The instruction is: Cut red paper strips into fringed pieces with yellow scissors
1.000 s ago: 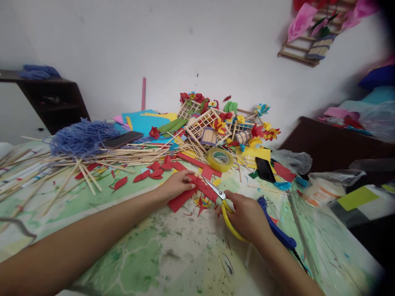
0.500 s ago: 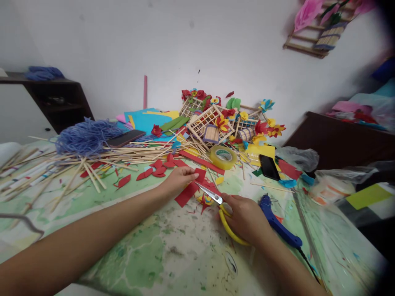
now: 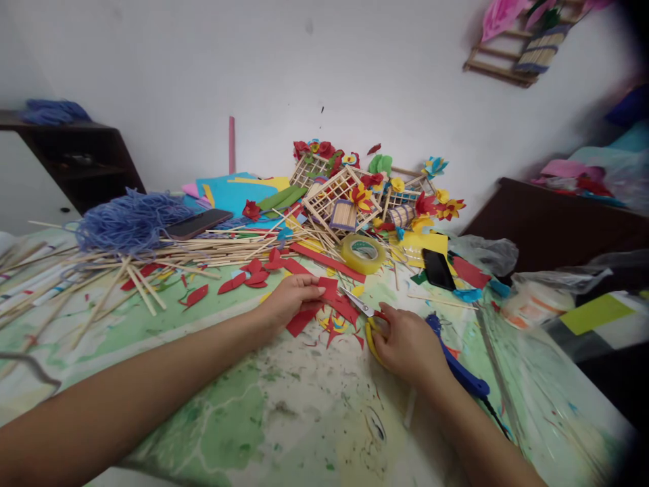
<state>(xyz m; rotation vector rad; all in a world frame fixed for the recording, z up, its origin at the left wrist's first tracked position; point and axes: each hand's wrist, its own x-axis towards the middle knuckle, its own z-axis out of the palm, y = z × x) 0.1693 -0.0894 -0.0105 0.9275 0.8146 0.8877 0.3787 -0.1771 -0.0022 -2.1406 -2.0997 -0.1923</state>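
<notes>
Between its thumb and fingers my left hand (image 3: 294,299) pinches a small red paper piece (image 3: 330,288) above the table. My right hand (image 3: 408,341) is closed around the yellow handles of a pair of scissors (image 3: 366,311). The scissor blades point up and left, with their tips beside the right edge of the held piece. More red paper (image 3: 303,320) lies below my left hand. A red and yellow paper shape (image 3: 334,327) and thin red scraps lie under the blades.
A blue glue gun (image 3: 464,372) lies right of my right hand. Beyond the hands are a tape roll (image 3: 363,253), a black phone (image 3: 439,269), wooden sticks (image 3: 203,251), blue yarn (image 3: 129,223), red petals (image 3: 253,274) and stick frames with paper flowers (image 3: 342,203).
The scissors have moved right and up, away from my left fingers, and their blades look turned. My right hand has shifted slightly up. The whole view has shifted a little.
</notes>
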